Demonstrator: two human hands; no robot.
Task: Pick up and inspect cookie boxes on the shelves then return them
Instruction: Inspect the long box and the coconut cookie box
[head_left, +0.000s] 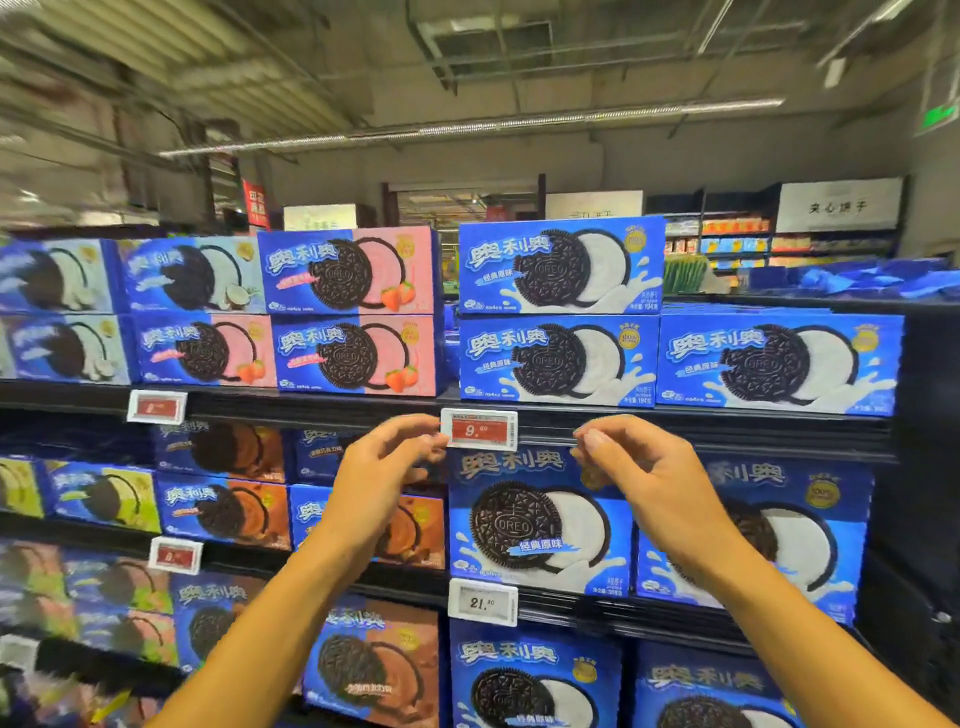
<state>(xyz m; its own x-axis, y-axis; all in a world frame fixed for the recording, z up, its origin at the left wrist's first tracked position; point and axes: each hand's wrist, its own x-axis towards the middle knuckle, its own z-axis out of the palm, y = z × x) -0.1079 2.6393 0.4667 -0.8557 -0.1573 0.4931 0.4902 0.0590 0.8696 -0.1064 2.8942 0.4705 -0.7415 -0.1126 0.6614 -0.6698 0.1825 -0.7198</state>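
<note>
Evidently, we had both hands raised in front of the shelves, holding nothing. Our left hand (376, 470) sat at the centre of the frame, its fingers loosely curled, fingertips just beside the left edge of the red price tag (479, 428) on the shelf rail (727, 434); whether they touched the tag we could not tell. Our right hand (641, 475) hung right of centre at about the same height, fingers curled with thumb and forefinger drawn near each other, pinching no object that we could make out. So each grip was narrow and empty.

The cookie boxes stood face-out in rows on every shelf. The nearest was the large blue original-flavour Oreo box (540, 525), directly below the tag, between our two hands and slightly lower than both. Its long axis ran left to right across the frame, its front face towards us. Above the rail sat a smaller blue Oreo box (553, 361), with pink strawberry boxes (356, 356) to its left.

We judged the pick-up not yet begun. The large box lay about equally near to both hands, our left beside its upper left corner, our right overlapping its upper right corner, so a two-handed take by its short ends seemed the natural move.
</note>
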